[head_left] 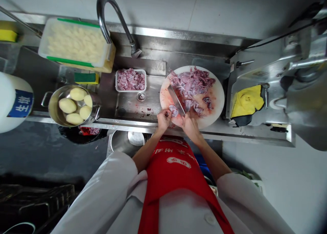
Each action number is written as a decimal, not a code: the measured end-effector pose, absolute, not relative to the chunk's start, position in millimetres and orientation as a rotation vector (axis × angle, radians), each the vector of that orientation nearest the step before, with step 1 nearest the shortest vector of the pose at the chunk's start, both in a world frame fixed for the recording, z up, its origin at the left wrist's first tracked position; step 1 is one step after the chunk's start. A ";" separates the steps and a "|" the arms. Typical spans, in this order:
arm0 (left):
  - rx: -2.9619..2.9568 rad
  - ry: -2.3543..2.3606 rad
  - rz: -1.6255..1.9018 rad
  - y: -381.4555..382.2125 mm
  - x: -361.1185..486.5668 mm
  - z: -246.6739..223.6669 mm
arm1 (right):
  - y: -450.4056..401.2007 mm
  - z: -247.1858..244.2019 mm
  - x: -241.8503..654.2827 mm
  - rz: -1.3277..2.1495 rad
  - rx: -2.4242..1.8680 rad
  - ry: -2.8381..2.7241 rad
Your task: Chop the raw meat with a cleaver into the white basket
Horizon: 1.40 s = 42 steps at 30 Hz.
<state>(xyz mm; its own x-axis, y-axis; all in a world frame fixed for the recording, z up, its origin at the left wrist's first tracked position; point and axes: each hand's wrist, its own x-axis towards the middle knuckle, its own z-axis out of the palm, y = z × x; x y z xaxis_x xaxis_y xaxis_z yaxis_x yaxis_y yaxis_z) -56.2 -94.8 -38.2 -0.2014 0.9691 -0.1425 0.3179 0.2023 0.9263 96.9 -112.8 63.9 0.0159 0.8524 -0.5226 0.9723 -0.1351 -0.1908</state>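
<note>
My right hand (190,124) is wrapped round the handle of a kitchen knife (176,99), its blade slanting away to the upper left over a round white cutting board (217,113). Close to the blade's left side, my left hand (164,119) has its fingers closed on a piece of raw meat (174,110) at the board's near left edge. A heap of raw, reddish meat (192,81) covers the far part of the board. Smaller cut pieces (196,107) lie right of the knife. Blood stains the board's surface.
Left of the board, a white basket (131,90) of chopped meat sits in the sink (127,108) beneath a tall faucet (114,6). Farther left are a pot (55,106) of peeled potatoes, a sponge (85,78) and a lidded tub (76,42). A yellow cloth (246,99) lies right.
</note>
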 end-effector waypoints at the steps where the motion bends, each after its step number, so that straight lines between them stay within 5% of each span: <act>1: 1.217 1.676 1.020 -94.9 -58.1 -37.9 | -112.4 63.1 91.9 -0.800 2.060 1.904; 10: 0.917 1.538 1.038 -67.6 -90.3 -19.5 | -107.6 43.4 119.9 -0.821 2.098 1.904; 21: 0.896 1.139 1.194 -41.1 -55.4 74.3 | -123.6 32.2 164.5 -0.811 2.227 1.793; 32: 0.699 1.363 1.001 -136.8 -111.1 -12.3 | -126.0 45.7 157.3 -0.795 2.213 1.743; 42: 0.672 1.348 0.997 -151.0 -113.6 -19.0 | -92.0 72.3 102.6 -0.566 2.271 2.001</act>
